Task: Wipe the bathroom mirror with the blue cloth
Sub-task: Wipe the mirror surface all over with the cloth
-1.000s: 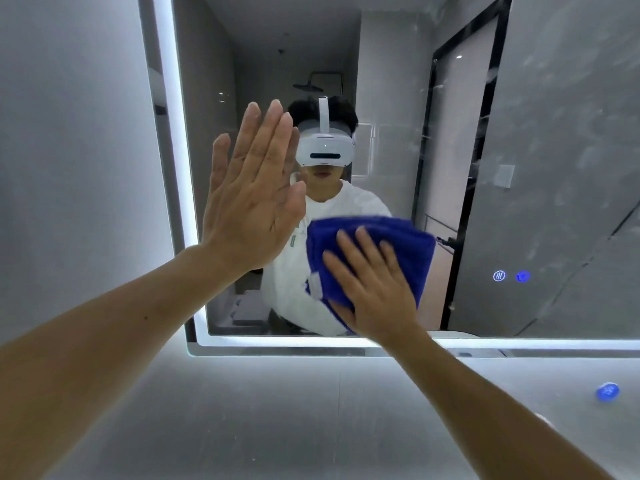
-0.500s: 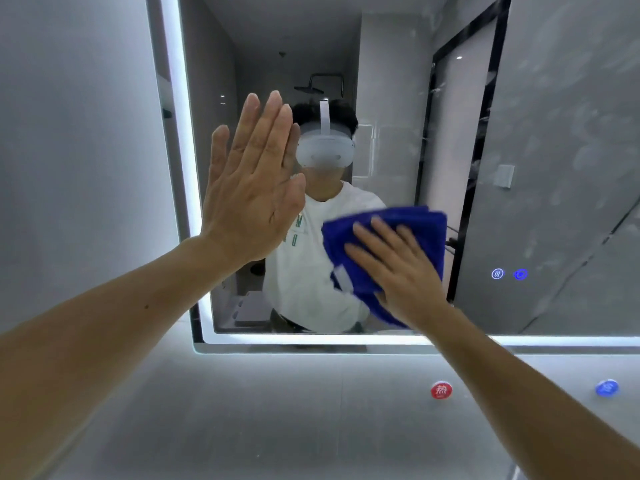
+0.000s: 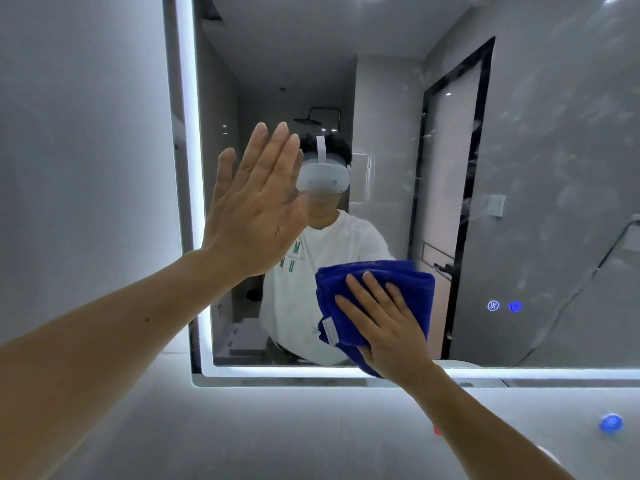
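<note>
1. Mirror (image 3: 554, 168): the lit strip runs along its left and bottom edges, and its right end is out of frame. Cloudy smears cover the right part of the glass. Judgement: that area is not yet wiped.
2. Blue cloth (image 3: 401, 278): folded into a near-square pad with no clear long axis. It lies flat on the glass just above the bottom edge, with the white tag side facing the left edge.
3. Your left hand (image 3: 256, 206): flat, fingers straight and together, at the glass near the left edge. Risk: a bare palm leaves prints.
4. Your right hand (image 3: 388, 327): fingers spread and straight, pressing the cloth, pointing towards the top edge. It has no grip, so the pad may slip.
5. Touch buttons (image 3: 493, 305): well right of the cloth. A rightward sweep could trigger them.
</note>
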The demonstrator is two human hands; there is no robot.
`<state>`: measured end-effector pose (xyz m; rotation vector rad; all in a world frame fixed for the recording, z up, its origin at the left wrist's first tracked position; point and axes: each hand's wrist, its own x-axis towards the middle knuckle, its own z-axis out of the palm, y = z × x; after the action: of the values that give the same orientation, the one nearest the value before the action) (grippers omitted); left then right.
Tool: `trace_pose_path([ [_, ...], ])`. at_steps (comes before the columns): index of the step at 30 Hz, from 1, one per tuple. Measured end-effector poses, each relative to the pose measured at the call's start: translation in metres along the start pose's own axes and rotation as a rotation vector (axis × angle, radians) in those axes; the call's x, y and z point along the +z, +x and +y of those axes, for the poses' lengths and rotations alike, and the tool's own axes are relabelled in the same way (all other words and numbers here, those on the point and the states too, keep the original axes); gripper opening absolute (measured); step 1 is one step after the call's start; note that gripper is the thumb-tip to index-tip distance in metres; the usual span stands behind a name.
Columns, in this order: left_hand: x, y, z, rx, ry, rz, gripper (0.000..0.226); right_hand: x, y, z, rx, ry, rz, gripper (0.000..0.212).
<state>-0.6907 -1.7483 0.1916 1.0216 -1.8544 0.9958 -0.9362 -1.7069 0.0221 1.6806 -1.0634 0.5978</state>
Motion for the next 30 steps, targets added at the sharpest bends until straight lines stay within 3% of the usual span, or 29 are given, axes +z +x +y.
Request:
trace_pose_path([
  [4,0.003,0.017,-0.002,0.004,-0.061,-0.085,0.063,-0.023,0.045,0.021,0.102,0.079,0.019,0.06],
  [7,-0.006,0.018,-0.014,0.07,-0.169,0.057,0.067,-0.05,0.119,0.051,0.289,0.158,0.11,0.057],
  [10,-0.022,0.028,-0.023,0.078,-0.19,0.168,0.066,-0.075,0.194,0.081,0.336,0.172,0.186,0.052],
  [12,-0.034,0.039,-0.023,0.072,-0.283,0.199,0.067,-0.088,0.237,0.095,0.373,0.169,0.215,0.053],
  [16,-0.052,0.053,-0.029,0.05,-0.209,0.208,0.066,-0.102,0.287,0.108,0.447,0.137,0.219,0.055],
  [21,-0.076,0.065,-0.033,0.051,-0.184,0.211,0.065,-0.085,0.242,0.08,0.408,0.166,0.239,0.058],
  [26,-0.076,0.076,-0.037,0.056,-0.186,0.226,0.065,-0.052,0.154,0.046,0.271,0.136,0.117,0.059],
  [30,-0.073,0.091,-0.038,0.08,-0.169,0.22,0.065,-0.059,0.157,0.063,0.168,0.13,0.051,0.057],
])
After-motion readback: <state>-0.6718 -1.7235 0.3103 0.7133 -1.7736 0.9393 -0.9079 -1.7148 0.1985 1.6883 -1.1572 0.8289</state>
